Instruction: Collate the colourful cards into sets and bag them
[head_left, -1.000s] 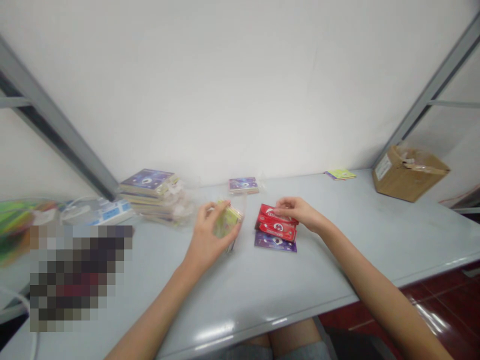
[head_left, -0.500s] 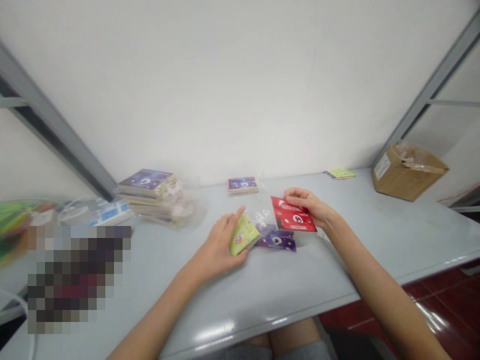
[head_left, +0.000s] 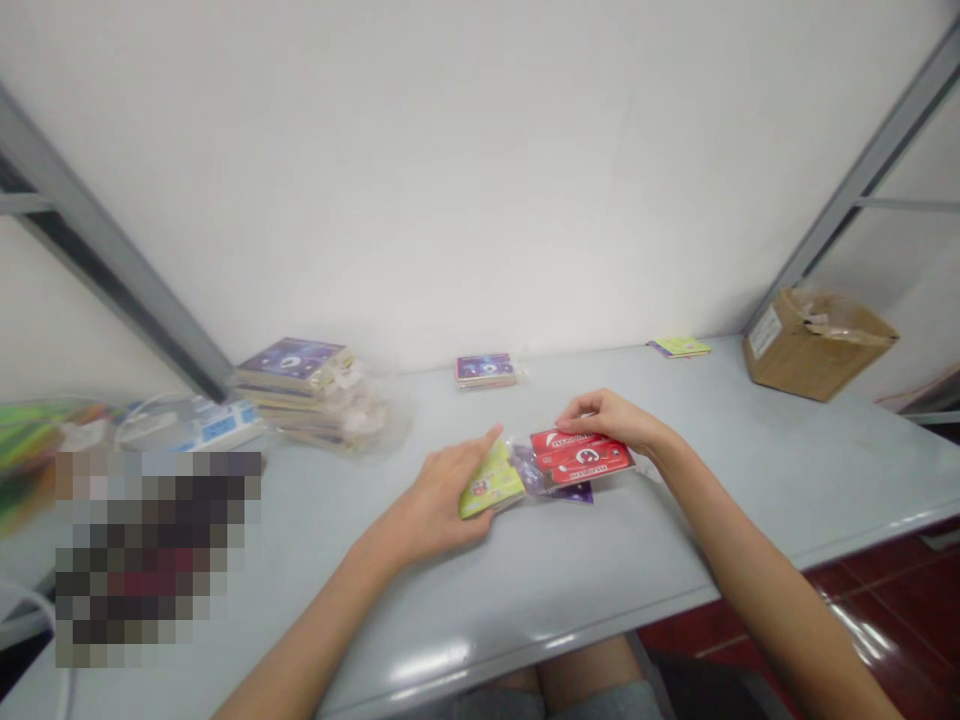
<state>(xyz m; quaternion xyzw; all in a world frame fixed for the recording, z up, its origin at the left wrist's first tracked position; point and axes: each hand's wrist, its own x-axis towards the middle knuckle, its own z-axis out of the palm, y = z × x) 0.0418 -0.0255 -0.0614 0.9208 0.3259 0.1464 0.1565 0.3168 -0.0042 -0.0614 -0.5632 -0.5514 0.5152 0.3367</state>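
Low over the table, my left hand (head_left: pixel 444 497) is closed around the edges of a yellow-green booklet (head_left: pixel 491 482) with a small red figure on it. Clear plastic shows at the booklet's right side. My right hand (head_left: pixel 609 420) pinches the far edge of a red booklet (head_left: pixel 585 460) with white lettering and a round white mark. Beneath the red booklet lies a dark purple, space-patterned booklet (head_left: pixel 577 492), mostly covered. Whether the red one touches it, I cannot tell.
Plastic-wrapped purple booklets (head_left: pixel 292 362) are piled at the left. A smaller packet (head_left: pixel 484 369) lies by the wall, and a yellow-green booklet (head_left: pixel 679 347) farther right. An open cardboard box (head_left: pixel 817 350) stands at the right; a power strip (head_left: pixel 225 425) lies far left.
My right hand has lowered the red booklet and moved it slightly left, over the purple one. My left hand stays nearly in place with the yellow-green booklet, its fingers a little lower.
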